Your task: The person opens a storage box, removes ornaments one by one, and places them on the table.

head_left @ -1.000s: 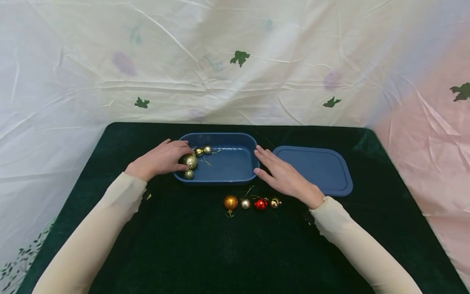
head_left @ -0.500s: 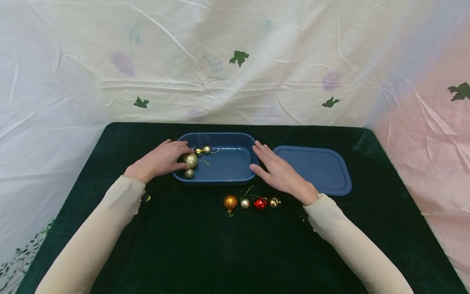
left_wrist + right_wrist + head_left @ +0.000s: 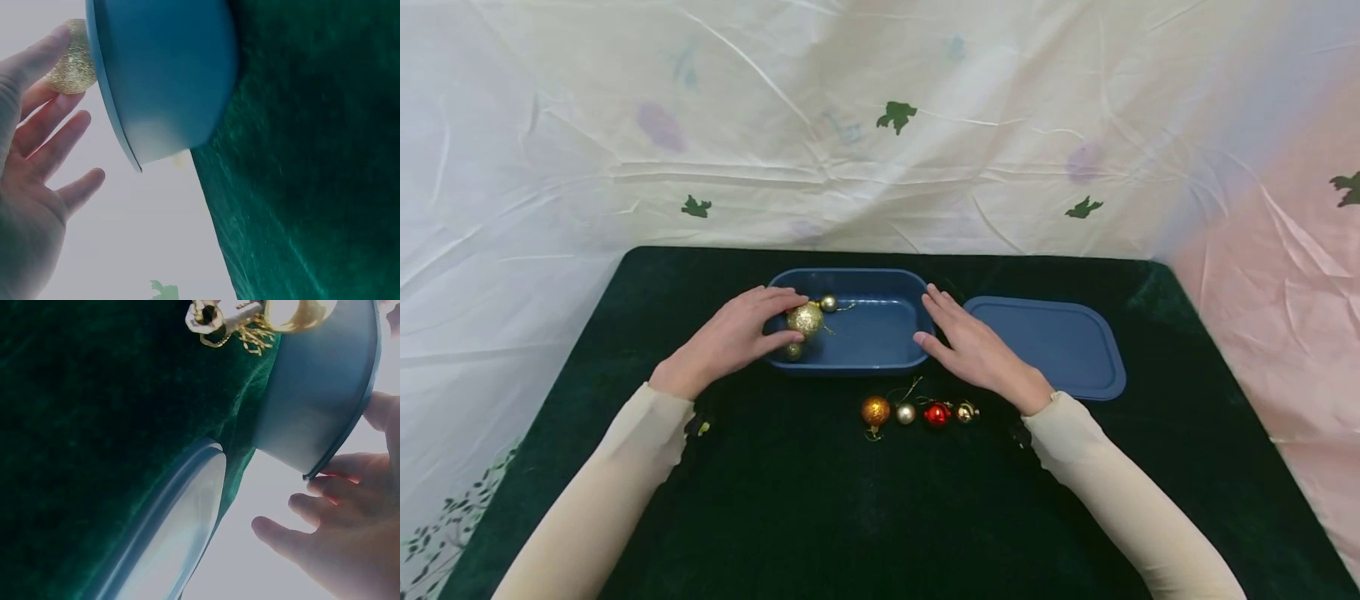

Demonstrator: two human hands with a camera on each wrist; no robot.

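Note:
My left hand (image 3: 733, 337) pinches a large glittery gold bauble (image 3: 806, 319) between thumb and fingers, over the left end of a blue plastic box (image 3: 850, 369). In the left wrist view the same bauble (image 3: 74, 59) shows at the level of the box's rim. Inside the box, a small glittery bauble (image 3: 793, 352) and a small pale gold bauble (image 3: 828, 303) lie around it, partly covered by the hand and the large one. At the box's right end my right hand (image 3: 981, 354) has its fingers extended, with the fingertips at the rim (image 3: 350, 434).
In front of the box an orange bauble (image 3: 875, 411), a pearly bauble (image 3: 906, 414), a red bauble (image 3: 937, 414) and a shiny gold bauble (image 3: 966, 412) lie in a row on the dark green cloth (image 3: 865, 508). A flat blue lid (image 3: 1048, 346) lies right of the box.
The left hand has brought the large glittery bauble up and slightly right from the box's left end. The right hand stays by the right rim, having shifted only slightly.

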